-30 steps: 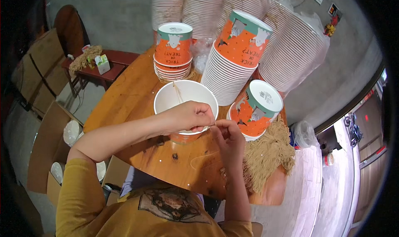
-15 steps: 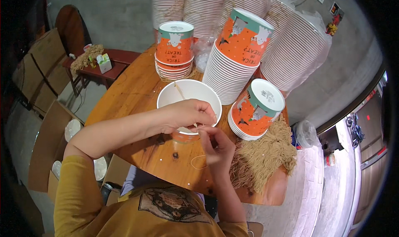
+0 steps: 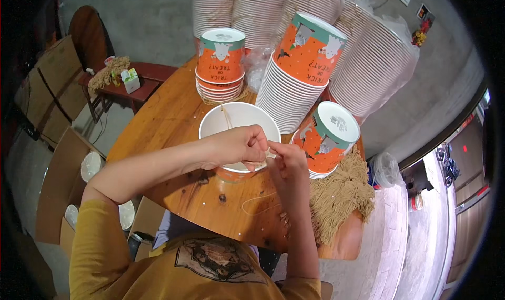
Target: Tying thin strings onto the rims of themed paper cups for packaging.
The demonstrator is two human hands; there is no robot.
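Left hand (image 3: 241, 146): over the open bucket's near right rim, its fingers curled; from here I can't tell whether they grip anything.
Right hand (image 3: 290, 172): just right of that rim, thumb and forefinger bent toward the left fingers; what they may pinch is too small to make out.
Open bucket (image 3: 250, 116): white inside, upright on the counter (image 3: 158, 137) beneath the left hand.
Tan strands (image 3: 227, 117): over its far rim, hanging inside.
Thin cord (image 3: 243, 205): a loose curve on the counter's near side.
Cord heap (image 3: 342, 195): tan, right of the right hand.
Upturned orange buckets (image 3: 310, 52): three stacks, beyond and right.
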